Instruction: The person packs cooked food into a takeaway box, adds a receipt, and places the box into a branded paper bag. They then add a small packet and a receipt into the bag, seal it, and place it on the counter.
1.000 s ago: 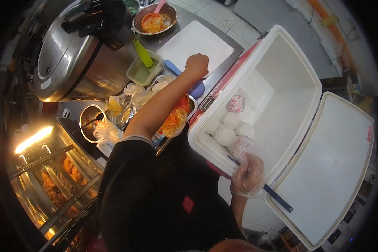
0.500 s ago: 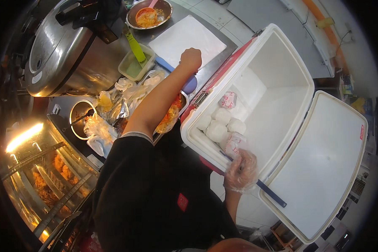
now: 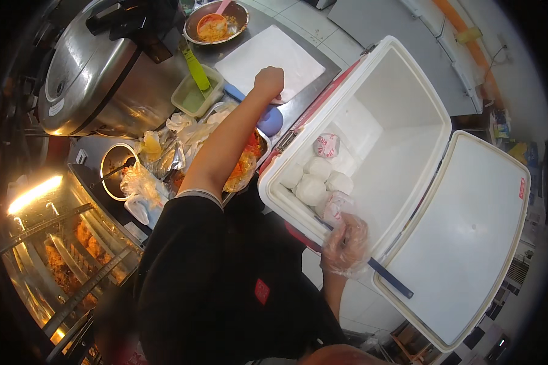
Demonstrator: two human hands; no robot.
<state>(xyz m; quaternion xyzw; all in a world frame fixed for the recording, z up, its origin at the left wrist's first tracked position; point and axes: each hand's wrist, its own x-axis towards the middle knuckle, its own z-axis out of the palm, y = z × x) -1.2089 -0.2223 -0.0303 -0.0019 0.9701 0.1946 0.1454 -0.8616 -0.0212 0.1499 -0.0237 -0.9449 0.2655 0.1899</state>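
Apparently, the left hand (image 3: 269, 82) is clenched over white paper (image 3: 292, 58), palm hidden; whether the gloved right hand (image 3: 345, 243) grasps the dark bar (image 3: 391, 278), I cannot tell.

"Where is the left hand (image 3: 269, 82)?"
"It's curled up over the white paper (image 3: 295, 58) on the far counter (image 3: 260, 25)."
"And the right hand (image 3: 345, 244)?"
"It wears see-through plastic. It's just beside a wrapped ball (image 3: 337, 204), at the near end of the big white box (image 3: 408, 158). I can't tell if they touch."
"What else is inside?"
"Round white balls (image 3: 310, 190)."
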